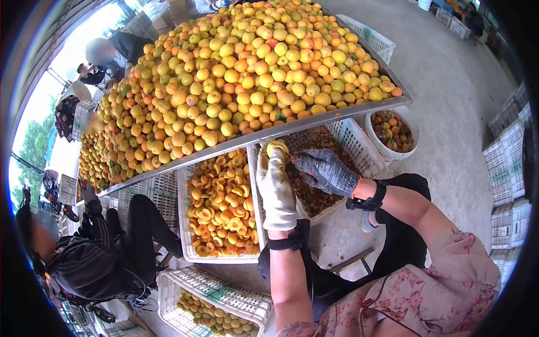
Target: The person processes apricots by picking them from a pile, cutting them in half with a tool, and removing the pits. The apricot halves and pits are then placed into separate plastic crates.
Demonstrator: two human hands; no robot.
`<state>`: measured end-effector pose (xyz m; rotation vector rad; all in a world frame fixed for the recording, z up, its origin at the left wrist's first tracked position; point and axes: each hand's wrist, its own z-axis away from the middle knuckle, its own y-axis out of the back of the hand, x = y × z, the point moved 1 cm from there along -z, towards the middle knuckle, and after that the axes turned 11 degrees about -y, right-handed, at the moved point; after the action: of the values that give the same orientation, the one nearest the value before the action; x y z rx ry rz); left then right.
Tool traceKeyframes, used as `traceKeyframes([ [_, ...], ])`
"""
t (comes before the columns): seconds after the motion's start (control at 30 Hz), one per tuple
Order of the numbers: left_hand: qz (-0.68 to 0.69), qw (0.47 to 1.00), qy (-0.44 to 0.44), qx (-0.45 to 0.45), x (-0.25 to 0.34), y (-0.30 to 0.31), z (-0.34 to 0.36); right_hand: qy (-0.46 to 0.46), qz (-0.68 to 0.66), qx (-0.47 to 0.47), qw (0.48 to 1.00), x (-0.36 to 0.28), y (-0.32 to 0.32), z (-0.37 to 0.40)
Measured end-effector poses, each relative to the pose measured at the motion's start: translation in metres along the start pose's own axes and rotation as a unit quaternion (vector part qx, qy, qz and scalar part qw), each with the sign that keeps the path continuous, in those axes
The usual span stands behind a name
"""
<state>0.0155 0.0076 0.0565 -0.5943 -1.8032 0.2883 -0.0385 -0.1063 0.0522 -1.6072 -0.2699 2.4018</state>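
Note:
My left hand (276, 182), in a white glove, is closed around a yellow apricot (277, 148) near the front edge of the heaped table. Close beside it, my right hand (325, 171) wears a grey knit glove with its fingers curled toward the fruit. What those fingers grip is too small and hidden to make out. Below my hands stands a white crate (368, 150) with brown apricot pits (320, 140) in it. Left of my left hand, halved apricots (222, 205) fill another white crate (183, 224).
Whole apricots (241, 73) are piled on a metal-edged table (337, 116). A white bucket (412, 147) of discoloured fruit stands at the right. Another person (101, 267) sits at my left. A crate (224, 292) of greenish fruit lies below; stacked crates (508, 168) line the right.

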Motion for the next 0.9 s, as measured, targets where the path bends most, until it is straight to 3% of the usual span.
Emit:
traceKeyframes([
  [0.07, -0.033, 0.996, -0.029, 0.071, 0.002, -0.009, 0.006, 0.119, 0.14, 0.029, 0.983, -0.001, -0.002, 0.0],
  [0.13, -0.035, 0.996, -0.024, 0.079, -0.005, -0.003, 0.006, 0.096, 0.136, 0.032, 0.985, -0.004, -0.008, 0.005],
  [0.2, 0.086, 0.99, 0.029, 0.104, -0.013, 0.001, 0.006, 0.079, 0.137, 0.034, 0.987, -0.006, -0.009, 0.003],
  [0.27, 0.092, 0.988, 0.035, 0.122, -0.015, 0.002, 0.004, 0.214, 0.268, 0.071, 0.937, 0.002, -0.008, -0.003],
  [0.3, 0.115, 0.985, 0.037, 0.121, -0.011, 0.003, 0.002, 0.258, 0.224, 0.081, 0.936, 0.009, -0.011, -0.008],
  [0.33, 0.137, 0.983, 0.04, 0.119, -0.008, 0.004, 0.001, 0.258, 0.224, 0.08, 0.936, 0.018, -0.008, -0.012],
  [0.4, 0.165, 0.973, 0.084, 0.14, -0.002, 0.015, -0.006, 0.321, 0.361, 0.117, 0.868, 0.021, -0.008, -0.008],
  [0.47, 0.154, 0.965, 0.088, 0.192, 0.008, 0.016, -0.009, 0.301, 0.372, 0.126, 0.869, 0.017, -0.01, 0.004],
  [0.53, 0.2, 0.97, 0.005, 0.141, 0.004, 0.033, -0.016, 0.234, 0.372, 0.077, 0.895, 0.009, -0.009, 0.013],
  [0.57, 0.174, 0.969, 0.004, 0.174, 0.009, 0.039, -0.015, 0.295, 0.321, 0.085, 0.896, 0.006, -0.008, 0.016],
  [0.6, 0.156, 0.968, 0.006, 0.198, 0.011, 0.039, -0.013, 0.193, 0.319, 0.068, 0.925, -0.008, -0.006, 0.023],
  [0.67, -0.173, 0.973, -0.046, 0.143, 0.035, -0.003, 0.001, 0.197, 0.078, 0.054, 0.976, 0.004, -0.004, 0.006],
  [0.73, -0.355, 0.923, -0.148, -0.013, 0.008, -0.004, 0.015, 0.174, -0.023, 0.075, 0.982, -0.008, -0.012, -0.002],
  [0.8, -0.365, 0.913, -0.181, 0.011, -0.015, -0.01, 0.025, 0.2, 0.009, 0.121, 0.972, -0.012, -0.012, -0.01],
  [0.83, -0.372, 0.912, -0.172, 0.006, -0.016, -0.009, 0.027, 0.154, 0.033, 0.123, 0.98, -0.01, -0.01, -0.014],
  [0.9, -0.348, 0.931, -0.108, 0.021, -0.011, -0.014, 0.03, 0.159, 0.026, 0.12, 0.979, -0.011, -0.015, -0.013],
])
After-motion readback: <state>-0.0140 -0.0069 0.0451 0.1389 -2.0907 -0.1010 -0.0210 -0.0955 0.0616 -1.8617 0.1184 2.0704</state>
